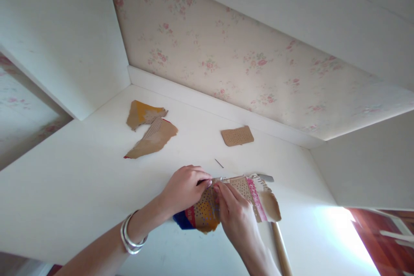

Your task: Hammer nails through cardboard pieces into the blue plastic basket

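A strip of torn cardboard (241, 187), dotted with many small holes, lies below both hands. It has a pink band near its right end and printed blue, red and yellow patches at its left. My left hand (186, 187), with silver bangles at the wrist, is closed at its upper edge, thumb against fingers. Beside it, the fingertips of my right hand (236, 209) are pinched together over the middle of the strip. A small shiny, see-through bit (220, 179) shows at the fingertips; what exactly the right fingers grip is hidden.
A wooden handle (281, 248) and a grey metal end (267, 177) stick out from under the cardboard. A nail (219, 163) lies beyond the hands. Farther back are a holed cardboard rectangle (237, 136) and torn cardboard pieces (153, 138). White panels and a floral wall (210, 64) enclose the surface.
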The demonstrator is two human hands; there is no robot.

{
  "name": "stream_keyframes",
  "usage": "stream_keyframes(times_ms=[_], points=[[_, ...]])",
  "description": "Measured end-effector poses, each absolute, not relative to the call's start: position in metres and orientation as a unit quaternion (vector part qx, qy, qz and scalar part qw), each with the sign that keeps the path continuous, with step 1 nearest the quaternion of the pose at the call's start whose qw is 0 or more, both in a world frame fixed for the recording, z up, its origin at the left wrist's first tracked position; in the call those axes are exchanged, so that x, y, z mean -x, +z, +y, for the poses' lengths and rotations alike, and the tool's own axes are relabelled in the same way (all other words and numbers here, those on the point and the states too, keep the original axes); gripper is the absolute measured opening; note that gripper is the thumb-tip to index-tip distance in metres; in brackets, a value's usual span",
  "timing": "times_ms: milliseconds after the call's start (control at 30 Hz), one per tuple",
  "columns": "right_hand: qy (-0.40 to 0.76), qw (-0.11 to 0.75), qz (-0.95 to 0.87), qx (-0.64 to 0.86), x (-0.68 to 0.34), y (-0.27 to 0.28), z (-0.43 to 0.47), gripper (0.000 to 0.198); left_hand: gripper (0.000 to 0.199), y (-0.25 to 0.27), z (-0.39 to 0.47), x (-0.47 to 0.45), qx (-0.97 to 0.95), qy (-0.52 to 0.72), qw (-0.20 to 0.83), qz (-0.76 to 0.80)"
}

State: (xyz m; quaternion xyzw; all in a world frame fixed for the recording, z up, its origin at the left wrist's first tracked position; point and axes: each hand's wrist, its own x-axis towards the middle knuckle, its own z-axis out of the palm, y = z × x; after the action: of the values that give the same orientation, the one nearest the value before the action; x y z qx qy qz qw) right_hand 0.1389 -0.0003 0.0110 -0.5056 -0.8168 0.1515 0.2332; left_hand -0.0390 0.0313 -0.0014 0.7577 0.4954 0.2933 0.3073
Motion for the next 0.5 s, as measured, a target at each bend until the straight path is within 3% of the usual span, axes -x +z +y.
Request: stream_keyframes(times_ms=[500], points=[[0.152,0.213,-0.82,0.509,-0.1369,0.0118,0.0004,0.028,0.023,-0.0038,0.031,0.0394,-0.76,0.288,0.309,0.494]])
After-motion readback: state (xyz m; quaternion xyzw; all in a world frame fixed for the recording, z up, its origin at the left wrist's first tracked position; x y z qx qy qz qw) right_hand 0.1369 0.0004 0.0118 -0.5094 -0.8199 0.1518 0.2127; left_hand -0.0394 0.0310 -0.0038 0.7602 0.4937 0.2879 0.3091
